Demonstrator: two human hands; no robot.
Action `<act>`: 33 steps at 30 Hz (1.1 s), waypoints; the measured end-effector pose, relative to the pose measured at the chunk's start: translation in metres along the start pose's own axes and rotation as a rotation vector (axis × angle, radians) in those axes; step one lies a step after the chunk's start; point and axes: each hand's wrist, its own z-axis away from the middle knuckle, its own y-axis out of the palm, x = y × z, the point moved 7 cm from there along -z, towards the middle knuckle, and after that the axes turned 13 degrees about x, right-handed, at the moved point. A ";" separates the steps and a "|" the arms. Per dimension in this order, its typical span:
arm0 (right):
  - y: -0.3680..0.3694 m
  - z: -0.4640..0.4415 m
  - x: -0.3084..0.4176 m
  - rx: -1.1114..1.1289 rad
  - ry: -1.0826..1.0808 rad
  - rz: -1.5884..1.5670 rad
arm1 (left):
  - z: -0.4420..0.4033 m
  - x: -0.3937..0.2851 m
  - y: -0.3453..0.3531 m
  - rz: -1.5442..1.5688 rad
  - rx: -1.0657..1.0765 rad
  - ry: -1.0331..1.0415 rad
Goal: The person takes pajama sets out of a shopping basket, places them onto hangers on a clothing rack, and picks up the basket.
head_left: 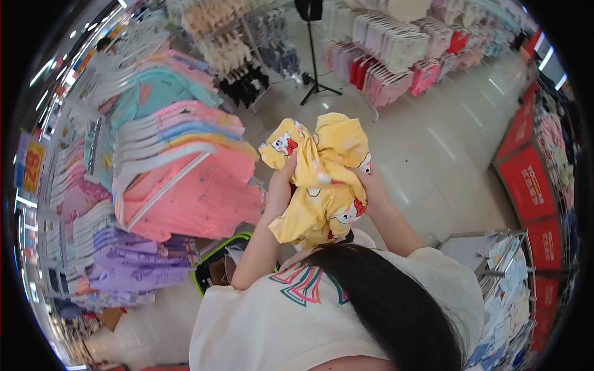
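A bunched yellow garment (328, 179) with white cartoon figures and red bows is held up in front of my chest. My left hand (283, 180) grips its left side, the fingers mostly hidden in the folds. On the right side my right hand (370, 185) has hold of the same cloth, its fingers partly covered by it. The fabric is crumpled between both hands, and part of it hangs down toward my white shirt.
To the left, pink clothes (198, 191) and purple clothes (136, 266) hang on racks. A black and green basket (201, 276) is below them. Ahead are a black stand (314, 62) and more hanging garments (390, 46). A metal bin (526, 260) and red display panels (529, 185) stand right.
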 end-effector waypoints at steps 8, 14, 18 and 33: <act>0.002 0.022 -0.008 -0.068 0.020 0.524 | 0.035 0.028 0.016 -0.793 0.205 0.062; 0.051 0.049 0.000 -0.096 -0.270 1.377 | 0.049 0.038 -0.033 -0.682 0.195 0.013; 0.076 0.066 -0.010 0.039 -0.553 1.048 | 0.065 0.025 -0.025 -0.718 0.323 0.047; 0.057 0.082 -0.049 -0.019 -0.010 0.768 | 0.101 -0.013 -0.002 -1.176 0.605 0.052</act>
